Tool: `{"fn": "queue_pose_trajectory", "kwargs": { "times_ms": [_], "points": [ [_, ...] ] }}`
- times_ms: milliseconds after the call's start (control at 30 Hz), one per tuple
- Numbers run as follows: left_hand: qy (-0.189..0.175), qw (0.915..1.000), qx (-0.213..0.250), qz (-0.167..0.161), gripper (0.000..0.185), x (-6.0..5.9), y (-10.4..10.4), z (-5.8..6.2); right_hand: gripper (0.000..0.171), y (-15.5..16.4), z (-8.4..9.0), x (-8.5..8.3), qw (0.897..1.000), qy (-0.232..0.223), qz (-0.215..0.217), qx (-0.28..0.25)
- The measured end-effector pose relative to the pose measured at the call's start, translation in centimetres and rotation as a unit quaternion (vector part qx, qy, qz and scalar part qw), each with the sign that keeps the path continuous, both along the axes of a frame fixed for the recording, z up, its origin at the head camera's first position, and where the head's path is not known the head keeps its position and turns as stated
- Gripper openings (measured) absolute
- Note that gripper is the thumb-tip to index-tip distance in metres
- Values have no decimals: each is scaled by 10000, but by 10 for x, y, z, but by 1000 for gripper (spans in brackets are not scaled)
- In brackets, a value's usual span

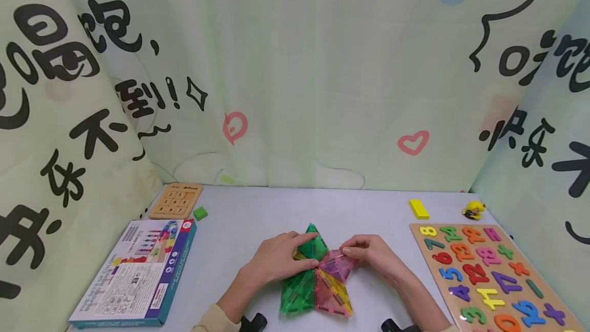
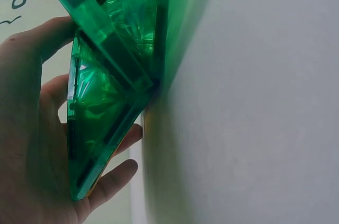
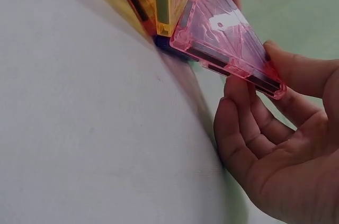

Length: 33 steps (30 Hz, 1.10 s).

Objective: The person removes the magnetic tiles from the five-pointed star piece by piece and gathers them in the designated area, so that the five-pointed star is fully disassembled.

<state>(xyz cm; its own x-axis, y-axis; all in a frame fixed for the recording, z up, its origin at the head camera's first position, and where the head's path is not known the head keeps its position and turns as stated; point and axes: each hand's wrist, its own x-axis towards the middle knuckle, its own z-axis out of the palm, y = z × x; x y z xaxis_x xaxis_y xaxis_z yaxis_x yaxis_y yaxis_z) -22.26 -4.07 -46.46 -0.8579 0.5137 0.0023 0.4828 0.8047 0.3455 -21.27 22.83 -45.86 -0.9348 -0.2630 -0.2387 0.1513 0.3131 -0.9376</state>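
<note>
A cluster of translucent magnetic tiles in green, pink and yellow stands on the table, its pieces meeting at the middle. My left hand (image 1: 276,257) grips its left side, with the thumb across the near green tile (image 1: 297,293) and the fingers round the far part. In the left wrist view, green triangular tiles (image 2: 98,113) lie between thumb and fingers. My right hand (image 1: 374,256) pinches the outer corner of a pink triangular tile (image 3: 225,36) at the cluster's right. Beside that tile, a yellow tile (image 3: 163,4) shows in the right wrist view.
At left lies a flat box (image 1: 129,270), with a wooden number board (image 1: 177,201) and a green block (image 1: 200,213) behind it. A wooden puzzle board (image 1: 444,288) with coloured numbers is at right. Beyond it sit a yellow block (image 1: 418,209) and a small yellow toy (image 1: 473,210).
</note>
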Motion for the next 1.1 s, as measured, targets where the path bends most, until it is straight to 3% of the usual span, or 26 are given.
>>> {"fn": "queue_pose_trajectory", "kwargs": {
  "times_ms": [133,367,733,1100],
  "points": [
    [48,10000,15,-4,68,0,0,1,33,5,-2,0,9975,-371,-110,-583],
    [40,10000,41,-16,67,1,0,1,23,12,-4,2,9839,-974,-114,-1491],
    [91,9999,116,-29,66,2,0,3,26,6,-6,8,9804,-763,-822,-1619],
    [410,9975,469,-344,48,5,4,5,29,-2,-8,16,9652,-755,-1562,-1958]
  ]
}}
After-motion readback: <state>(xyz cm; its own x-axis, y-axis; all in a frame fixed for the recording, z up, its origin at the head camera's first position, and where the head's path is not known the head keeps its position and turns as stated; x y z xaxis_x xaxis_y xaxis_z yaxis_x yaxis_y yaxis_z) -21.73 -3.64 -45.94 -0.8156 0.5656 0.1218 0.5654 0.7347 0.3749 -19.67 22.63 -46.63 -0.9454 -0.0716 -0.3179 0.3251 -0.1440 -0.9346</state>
